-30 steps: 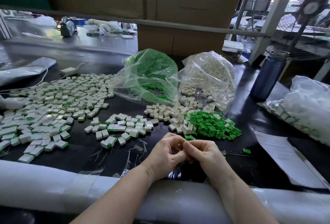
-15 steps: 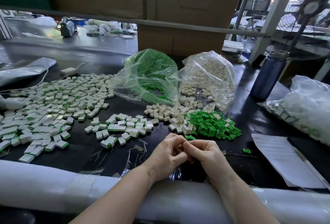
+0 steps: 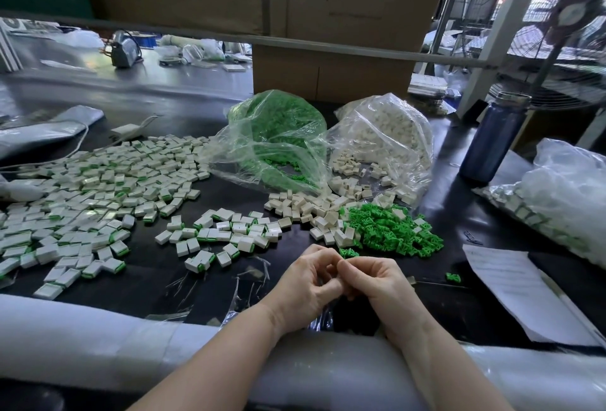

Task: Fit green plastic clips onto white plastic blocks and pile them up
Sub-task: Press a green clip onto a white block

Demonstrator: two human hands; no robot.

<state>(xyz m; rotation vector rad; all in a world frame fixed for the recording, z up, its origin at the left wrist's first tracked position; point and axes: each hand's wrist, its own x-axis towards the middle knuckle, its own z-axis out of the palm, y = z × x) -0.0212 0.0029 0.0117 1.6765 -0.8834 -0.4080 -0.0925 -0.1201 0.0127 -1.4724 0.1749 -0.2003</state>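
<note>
Left hand [image 3: 306,286] & right hand [image 3: 377,282] fingertips curled, pressed together at table [image 3: 157,266] edge; pinched item hidden, can't tell. Knobbly green clips [image 3: 390,230] heaped beside boxy white blocks [image 3: 305,207]; finished pieces [image 3: 85,194] spread left.

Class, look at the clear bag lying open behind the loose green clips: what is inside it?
The clear bag holds white plastic blocks, some spilling from its mouth onto the table. The blocks deeper inside and underneath are hidden by crumpled plastic and glare.

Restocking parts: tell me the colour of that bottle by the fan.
Dark blue bottle, silver lid; head view.
</note>
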